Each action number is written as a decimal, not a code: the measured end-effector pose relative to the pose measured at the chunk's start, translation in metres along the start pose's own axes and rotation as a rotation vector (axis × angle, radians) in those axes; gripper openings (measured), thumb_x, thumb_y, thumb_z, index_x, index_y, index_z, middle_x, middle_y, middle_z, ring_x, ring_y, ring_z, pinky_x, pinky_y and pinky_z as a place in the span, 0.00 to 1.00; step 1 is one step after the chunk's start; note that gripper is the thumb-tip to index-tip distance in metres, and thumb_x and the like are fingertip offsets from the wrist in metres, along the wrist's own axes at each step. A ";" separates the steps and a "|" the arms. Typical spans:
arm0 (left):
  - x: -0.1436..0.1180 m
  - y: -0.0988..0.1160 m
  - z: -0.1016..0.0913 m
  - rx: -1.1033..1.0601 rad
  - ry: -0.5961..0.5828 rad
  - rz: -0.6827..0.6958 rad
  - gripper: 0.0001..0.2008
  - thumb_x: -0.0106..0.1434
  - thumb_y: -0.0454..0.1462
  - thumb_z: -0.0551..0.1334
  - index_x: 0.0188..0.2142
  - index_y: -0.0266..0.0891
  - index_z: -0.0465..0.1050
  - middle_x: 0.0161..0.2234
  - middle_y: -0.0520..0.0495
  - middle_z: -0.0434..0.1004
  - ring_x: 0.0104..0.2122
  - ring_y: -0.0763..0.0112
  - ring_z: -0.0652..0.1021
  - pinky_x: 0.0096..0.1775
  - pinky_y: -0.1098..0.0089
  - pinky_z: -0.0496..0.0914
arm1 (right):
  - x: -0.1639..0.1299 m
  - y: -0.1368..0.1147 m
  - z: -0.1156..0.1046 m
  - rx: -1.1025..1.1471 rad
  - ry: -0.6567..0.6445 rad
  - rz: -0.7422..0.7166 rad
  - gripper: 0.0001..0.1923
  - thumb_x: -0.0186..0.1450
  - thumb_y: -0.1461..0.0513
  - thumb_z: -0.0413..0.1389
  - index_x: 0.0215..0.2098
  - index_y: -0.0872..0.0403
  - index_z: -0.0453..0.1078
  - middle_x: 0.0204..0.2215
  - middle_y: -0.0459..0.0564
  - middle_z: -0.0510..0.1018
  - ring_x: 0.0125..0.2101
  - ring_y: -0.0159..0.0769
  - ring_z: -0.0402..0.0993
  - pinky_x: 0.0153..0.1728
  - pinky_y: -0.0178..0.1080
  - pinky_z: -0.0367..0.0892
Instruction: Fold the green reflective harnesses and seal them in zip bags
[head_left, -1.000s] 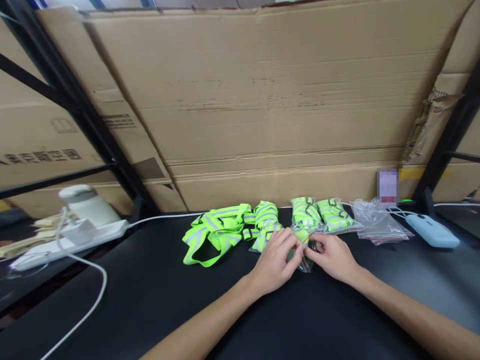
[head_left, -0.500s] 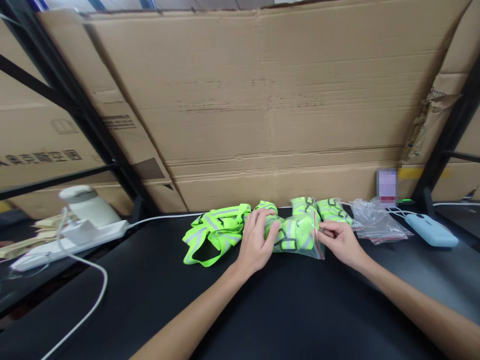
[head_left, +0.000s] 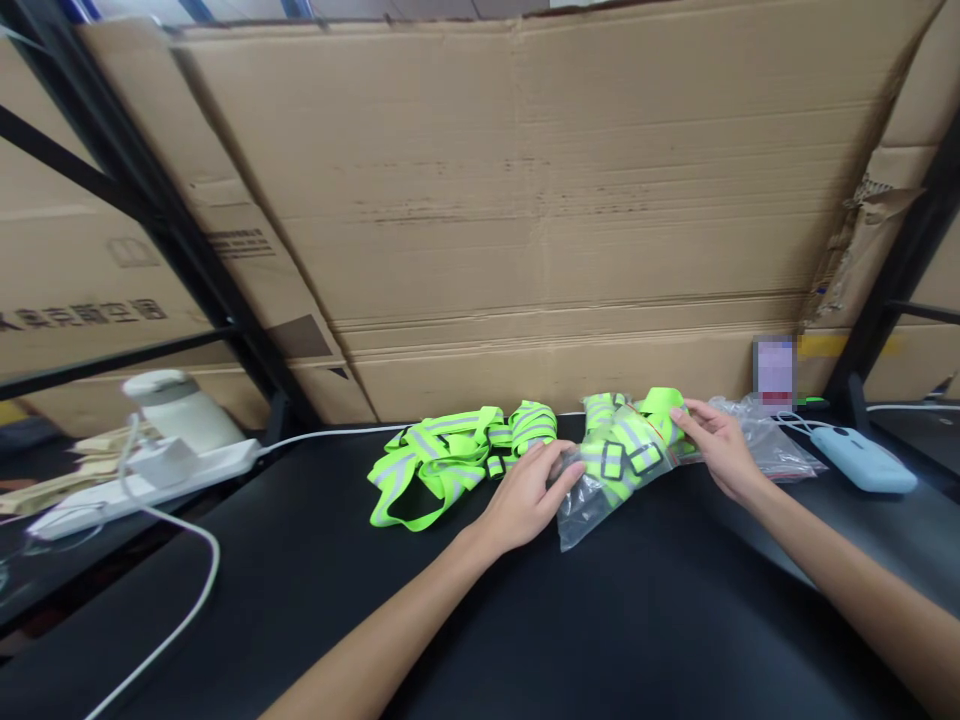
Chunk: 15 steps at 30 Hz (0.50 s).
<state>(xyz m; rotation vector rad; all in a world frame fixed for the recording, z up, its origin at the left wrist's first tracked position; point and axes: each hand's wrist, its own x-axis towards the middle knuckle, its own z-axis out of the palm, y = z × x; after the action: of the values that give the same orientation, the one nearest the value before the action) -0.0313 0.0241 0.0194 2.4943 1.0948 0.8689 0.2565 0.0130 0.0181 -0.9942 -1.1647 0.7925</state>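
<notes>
A clear zip bag (head_left: 589,515) lies tilted on the black table, with a neon-green reflective strap (head_left: 622,460) and its black buckles inside. At the bag's lower left, my left hand (head_left: 527,497) is closed on the plastic between thumb and fingers. A loop of the strap sticks out past the red-edged mouth at the upper right. There my right hand (head_left: 720,447) pinches that loop. Beside my left hand sit a rolled reflective strap (head_left: 532,422) and a loose tangle of the same strap (head_left: 431,460).
Behind the bag lies another green roll (head_left: 600,408). Empty clear bags (head_left: 780,445) and a light blue power bank (head_left: 862,460) are on the right. A white power strip (head_left: 142,490), a cable and a pale bottle (head_left: 180,410) stand left. Cardboard (head_left: 525,200) walls the back.
The bag has turned, its mouth now pointing up and right. A strap loop now protrudes from it, held by my right hand, which has moved right. My left hand has shifted slightly right.
</notes>
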 end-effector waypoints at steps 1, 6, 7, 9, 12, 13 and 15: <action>0.000 0.000 -0.001 0.002 0.005 -0.002 0.18 0.74 0.48 0.51 0.49 0.40 0.72 0.35 0.48 0.74 0.38 0.63 0.74 0.42 0.65 0.67 | 0.002 0.000 -0.002 0.022 0.032 0.011 0.22 0.55 0.47 0.69 0.39 0.54 0.80 0.31 0.50 0.83 0.29 0.39 0.78 0.31 0.40 0.74; 0.001 -0.001 -0.006 0.000 -0.084 -0.035 0.20 0.71 0.40 0.53 0.22 0.38 0.66 0.20 0.56 0.58 0.23 0.74 0.63 0.29 0.71 0.57 | 0.013 0.000 -0.018 0.123 0.232 0.003 0.25 0.51 0.47 0.72 0.41 0.53 0.79 0.31 0.49 0.84 0.27 0.39 0.80 0.25 0.37 0.74; 0.001 -0.001 -0.007 -0.003 -0.134 -0.044 0.19 0.68 0.38 0.55 0.19 0.37 0.64 0.18 0.57 0.54 0.21 0.76 0.60 0.27 0.72 0.55 | 0.015 0.000 -0.021 0.143 0.273 -0.007 0.25 0.51 0.48 0.72 0.41 0.53 0.78 0.31 0.49 0.84 0.28 0.39 0.80 0.25 0.37 0.75; -0.001 0.001 -0.007 0.011 -0.244 -0.037 0.16 0.60 0.33 0.58 0.16 0.36 0.63 0.16 0.58 0.50 0.20 0.77 0.55 0.25 0.72 0.51 | 0.020 -0.002 -0.028 0.184 0.346 -0.031 0.26 0.50 0.48 0.73 0.41 0.53 0.78 0.32 0.49 0.84 0.30 0.40 0.81 0.27 0.38 0.76; -0.003 0.006 -0.007 0.067 -0.351 0.049 0.12 0.52 0.31 0.60 0.14 0.36 0.64 0.15 0.58 0.52 0.19 0.78 0.54 0.25 0.71 0.51 | 0.026 -0.005 -0.035 0.241 0.424 -0.062 0.26 0.48 0.49 0.74 0.40 0.52 0.77 0.34 0.47 0.84 0.31 0.38 0.81 0.31 0.38 0.77; -0.004 0.008 -0.008 0.090 -0.356 0.089 0.11 0.51 0.31 0.61 0.14 0.37 0.65 0.15 0.57 0.55 0.20 0.77 0.56 0.25 0.71 0.53 | 0.027 -0.005 -0.036 0.260 0.438 -0.067 0.26 0.47 0.49 0.74 0.40 0.52 0.77 0.35 0.47 0.84 0.32 0.38 0.81 0.32 0.38 0.77; -0.004 0.011 -0.008 0.135 -0.307 0.157 0.07 0.53 0.33 0.62 0.19 0.38 0.70 0.19 0.55 0.63 0.23 0.74 0.64 0.28 0.71 0.59 | 0.028 -0.006 -0.037 0.295 0.441 -0.060 0.26 0.47 0.49 0.74 0.39 0.51 0.76 0.37 0.45 0.84 0.33 0.37 0.81 0.33 0.38 0.78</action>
<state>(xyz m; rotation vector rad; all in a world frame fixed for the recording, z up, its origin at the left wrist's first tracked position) -0.0322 0.0138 0.0291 2.7372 0.8914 0.4375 0.2986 0.0284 0.0308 -0.8282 -0.6724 0.6330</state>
